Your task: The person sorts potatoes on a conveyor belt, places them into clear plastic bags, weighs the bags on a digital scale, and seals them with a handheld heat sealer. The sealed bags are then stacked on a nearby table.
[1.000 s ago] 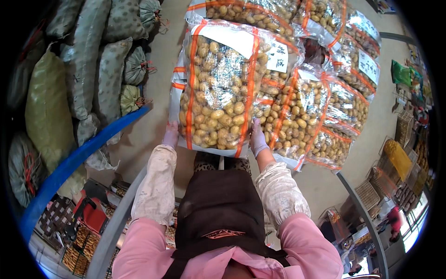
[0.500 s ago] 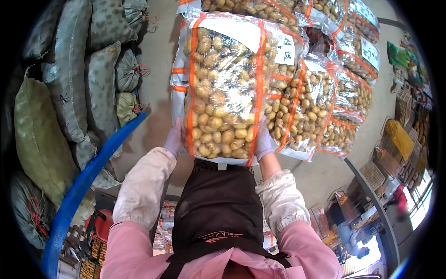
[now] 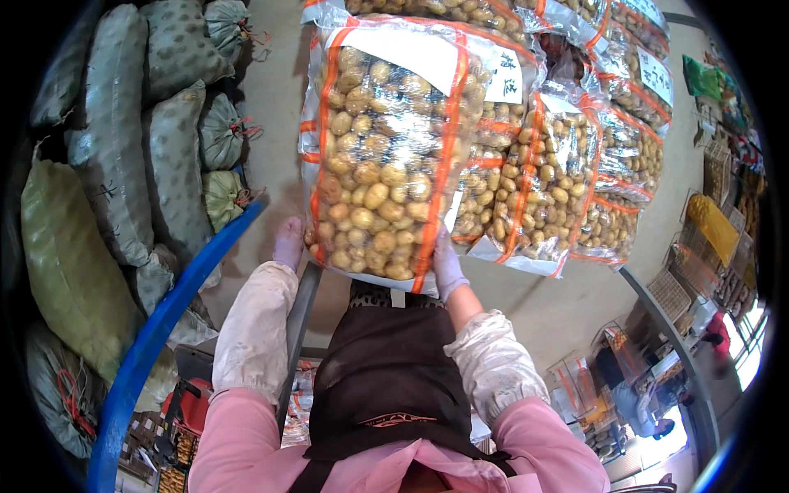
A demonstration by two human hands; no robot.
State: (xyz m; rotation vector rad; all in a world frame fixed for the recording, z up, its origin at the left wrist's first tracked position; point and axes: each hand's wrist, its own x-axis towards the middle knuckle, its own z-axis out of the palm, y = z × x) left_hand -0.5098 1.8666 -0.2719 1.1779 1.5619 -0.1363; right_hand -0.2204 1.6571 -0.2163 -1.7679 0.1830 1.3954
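Observation:
A large clear plastic bag of small yellow potatoes [image 3: 386, 156], bound with orange straps and bearing a white label, is lifted in front of my chest. My left hand [image 3: 289, 241], in a pale purple glove, grips its lower left corner. My right hand [image 3: 448, 264], gloved the same way, holds its lower right edge. Both forearms wear white sleeve covers over pink sleeves, and a dark brown apron [image 3: 386, 378] hangs below.
More strapped potato bags [image 3: 567, 164] lie stacked on the floor ahead and to the right. Green mesh sacks [image 3: 156, 140] pile up on the left. A blue rail [image 3: 156, 345] and a grey metal bar [image 3: 297, 329] cross near my left arm. Crates stand at right.
The bag has come up and closer to me, now filling more of the view. Both hands have stayed on its lower corners and risen with it.

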